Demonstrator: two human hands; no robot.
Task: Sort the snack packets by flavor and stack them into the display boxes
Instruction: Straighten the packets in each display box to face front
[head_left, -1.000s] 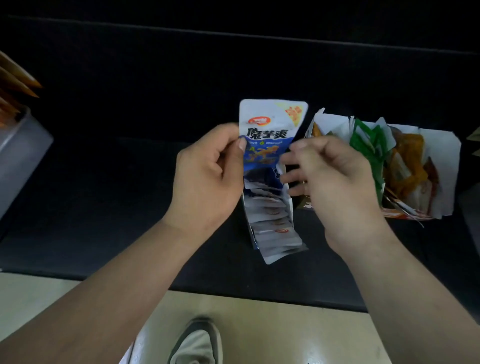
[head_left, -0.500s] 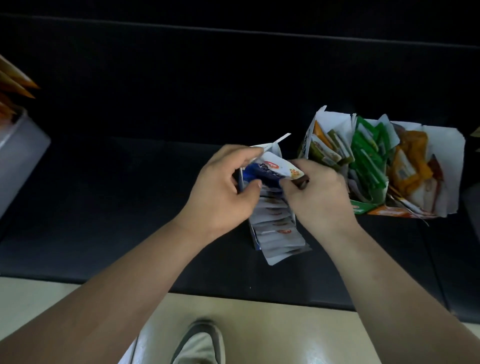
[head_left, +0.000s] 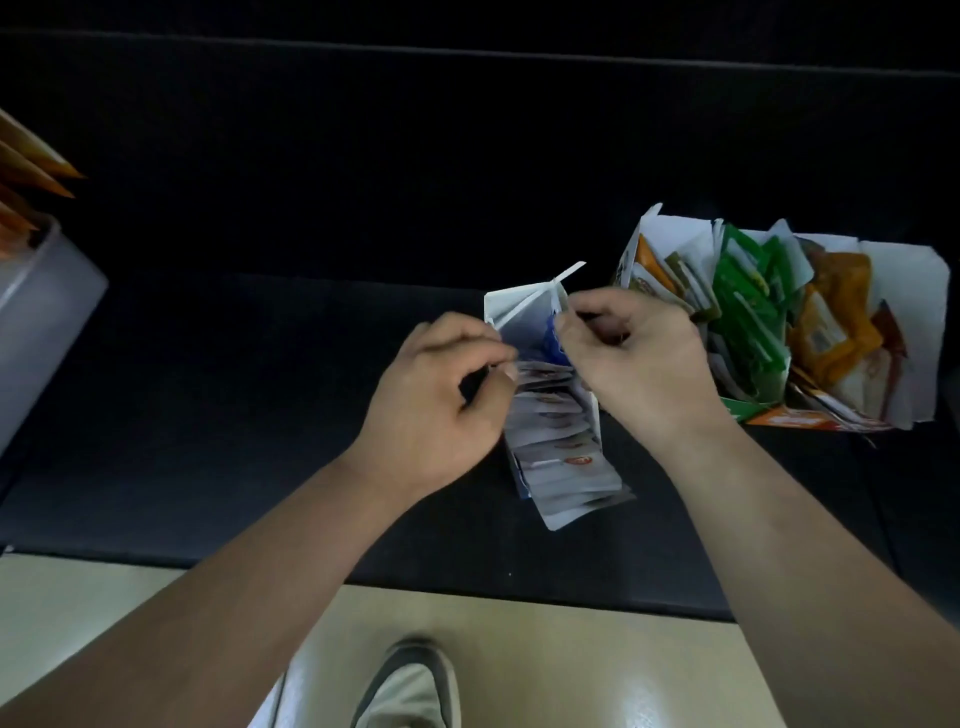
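Blue foil snack packet (head_left: 551, 338) at far end of white card display box (head_left: 511, 312) on dark surface (head_left: 260, 415), right hand (head_left: 639, 358) pinching it, left hand (head_left: 441, 395) seemingly pinching box's left wall; best seat it upright, flush behind stacked packets (head_left: 561, 441).

Single view, worn on the head, aimed forward and steeply down over a dark table (head_left: 260, 415). Left hand (head_left: 441, 405) and right hand (head_left: 639, 358) are framed close at centre; floor (head_left: 571, 649) and shoe (head_left: 410, 686) are caught along the bottom edge
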